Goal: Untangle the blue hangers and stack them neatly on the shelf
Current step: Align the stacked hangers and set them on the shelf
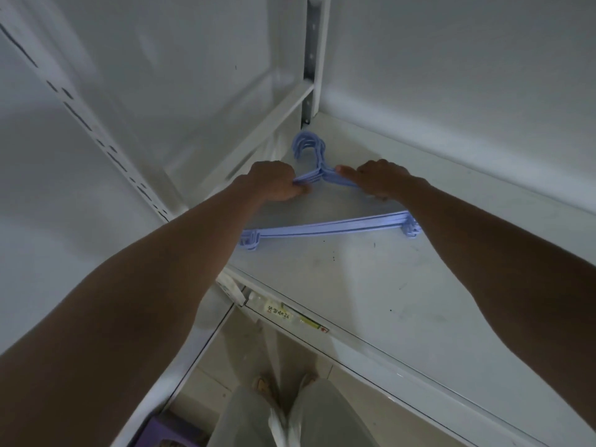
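Blue hangers (pixel 325 225) lie as one flat bundle on the white shelf (pixel 371 285), pale blue plastic, several stacked so their bottom bars line up almost as one thick bar with ridged lines along it. Hooks (pixel 308 146) nest together at the far end, pointing toward the back corner by the slotted upright post (pixel 311 59). Small notched end pieces show at both bar ends, the left one just at the shelf's left edge, the right one beside my right forearm. My left hand (pixel 275 183) has fingers curled round the left sloping arms of the bundle, gripping them near the neck. My right hand (pixel 375 180) lies on the right sloping arms, index finger stretched straight along the plastic toward the neck; the other fingers look curled over the arms, how tightly I cannot tell. Stack sits in the shelf's back-left part, near the back wall (pixel 451 75) and side panel (pixel 200 75). Bare shelf surface with a few dark scuffs runs forward and to the right of the stack. Front lip of the shelf carries a label strip (pixel 290 317). Below, floor, my legs (pixel 300 414), and something purple (pixel 167 430) at the bottom left.
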